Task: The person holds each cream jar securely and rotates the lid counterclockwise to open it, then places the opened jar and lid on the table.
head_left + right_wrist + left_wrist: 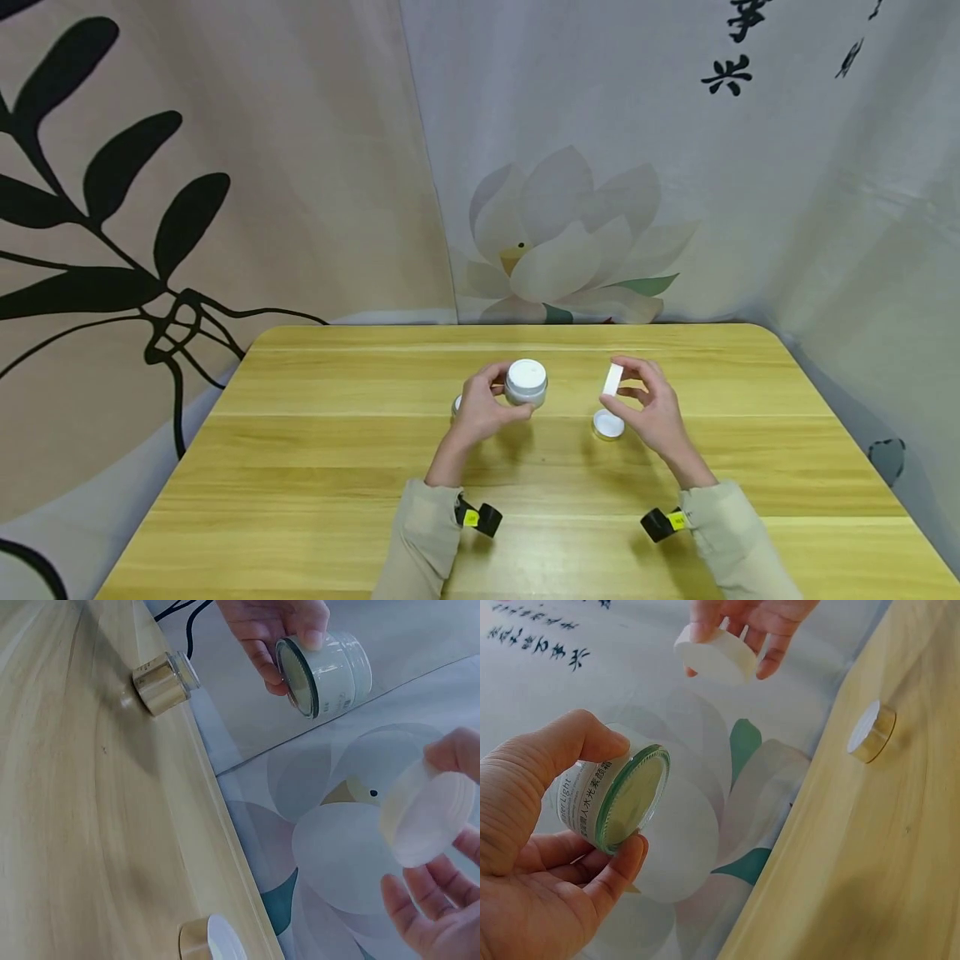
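My left hand (483,407) grips a cream jar (604,796) round its side, raised above the table. The jar is clear greenish glass with a printed label and a whitish top (527,374). To the right, apart from the jar, my right hand (654,410) pinches a round white lid (424,814) by its rim. The lid is tilted on edge, and its hollow inside shows in the right wrist view. Below the right hand, a gold lid (608,425) with a white inside lies on the table. A small gold jar (161,684) stands behind the left hand, mostly hidden in the head view.
The wooden table (315,467) has rounded far corners. Behind it hangs a curtain (322,167) printed with dark leaves, a pale flower and writing. Both wrists carry small black cameras, the left one (489,520) and the right one (657,525).
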The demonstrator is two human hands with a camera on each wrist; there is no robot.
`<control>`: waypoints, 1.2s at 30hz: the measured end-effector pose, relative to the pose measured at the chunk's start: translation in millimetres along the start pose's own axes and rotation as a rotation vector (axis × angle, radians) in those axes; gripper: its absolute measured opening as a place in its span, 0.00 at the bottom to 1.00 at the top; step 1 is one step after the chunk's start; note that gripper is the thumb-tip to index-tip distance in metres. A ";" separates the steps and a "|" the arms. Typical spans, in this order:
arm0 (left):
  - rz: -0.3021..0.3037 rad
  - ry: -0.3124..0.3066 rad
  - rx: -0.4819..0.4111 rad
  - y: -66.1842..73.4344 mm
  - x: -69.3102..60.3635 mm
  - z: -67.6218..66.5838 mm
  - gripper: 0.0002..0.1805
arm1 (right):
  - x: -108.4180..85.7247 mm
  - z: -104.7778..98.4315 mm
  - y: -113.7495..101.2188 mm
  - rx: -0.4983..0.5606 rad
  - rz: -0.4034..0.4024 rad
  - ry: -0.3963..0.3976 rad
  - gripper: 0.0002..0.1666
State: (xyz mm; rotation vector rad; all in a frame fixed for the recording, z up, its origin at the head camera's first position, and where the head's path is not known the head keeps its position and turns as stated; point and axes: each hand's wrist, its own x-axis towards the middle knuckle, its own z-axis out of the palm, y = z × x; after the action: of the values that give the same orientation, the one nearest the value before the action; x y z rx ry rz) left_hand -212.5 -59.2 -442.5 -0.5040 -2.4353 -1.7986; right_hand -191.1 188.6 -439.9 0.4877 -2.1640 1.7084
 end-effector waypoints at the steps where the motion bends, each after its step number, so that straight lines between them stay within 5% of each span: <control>1: -0.002 -0.001 0.000 0.0 -0.1 0.1 0.32 | -0.5 0.0 -2.8 -0.007 0.001 0.000 0.31; 6: -0.014 -0.005 0.004 -0.2 -0.4 0.0 0.32 | -2.5 0.0 -14.3 -0.088 0.015 -0.003 0.29; 13: -0.011 -0.009 0.008 -1.2 0.7 0.6 0.32 | -4.6 -7.2 13.3 -0.324 0.011 -0.011 0.29; 23: -0.021 -0.010 0.001 -2.8 0.1 1.0 0.32 | -12.3 -15.4 27.6 -0.478 0.051 -0.024 0.26; 36: -0.048 -0.010 0.019 -3.6 0.0 0.8 0.31 | -16.7 -23.8 36.2 -0.612 0.292 -0.097 0.31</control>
State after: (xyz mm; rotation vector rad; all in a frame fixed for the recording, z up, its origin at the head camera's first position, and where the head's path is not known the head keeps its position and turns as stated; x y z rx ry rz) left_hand -213.5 -59.4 -446.0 -0.4577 -2.4892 -1.7939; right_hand -191.9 220.6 -473.5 0.0901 -2.7674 1.0532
